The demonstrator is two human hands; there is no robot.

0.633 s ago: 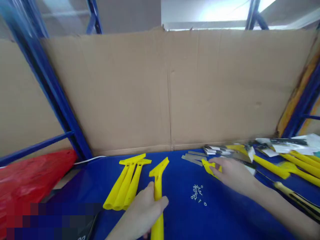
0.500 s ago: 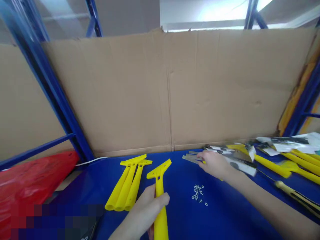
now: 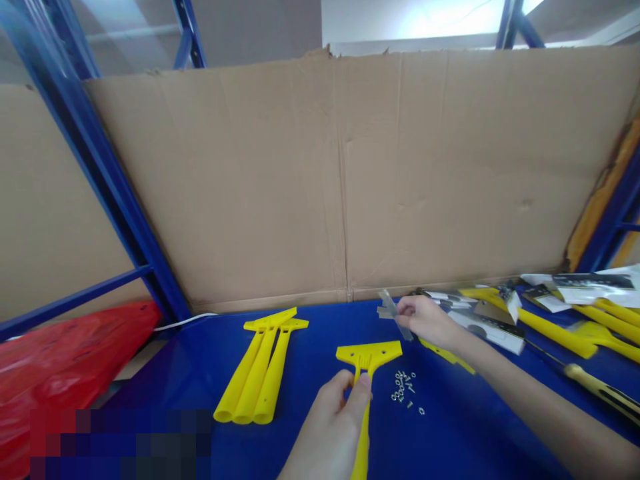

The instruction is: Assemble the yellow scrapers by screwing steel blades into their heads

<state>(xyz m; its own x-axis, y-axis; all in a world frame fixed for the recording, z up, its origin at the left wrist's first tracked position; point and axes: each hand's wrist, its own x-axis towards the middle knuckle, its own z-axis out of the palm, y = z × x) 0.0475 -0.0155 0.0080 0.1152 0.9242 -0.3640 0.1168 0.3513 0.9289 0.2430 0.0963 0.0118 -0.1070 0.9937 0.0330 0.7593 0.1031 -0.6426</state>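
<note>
Head view: the left hand (image 3: 336,417) is closing around the narrow neck of a yellow handle (image 3: 369,357), thumb lying on top.
Right hand: this hand (image 3: 426,321) is pinching a thin metal strip (image 3: 393,308) between nearly closed fingertips and thumb.
Strip's place: it is sitting at the right hand's fingertips, ahead and to the right of the left hand; the right hand is much nearer.
Strip's long axis: slanting from far left to near right.
Handle's long axis: running away from the left hand, its wide head spreading crosswise beyond the thumb.
Small metal fasteners (image 3: 401,387): lying just right of the left hand.
</note>
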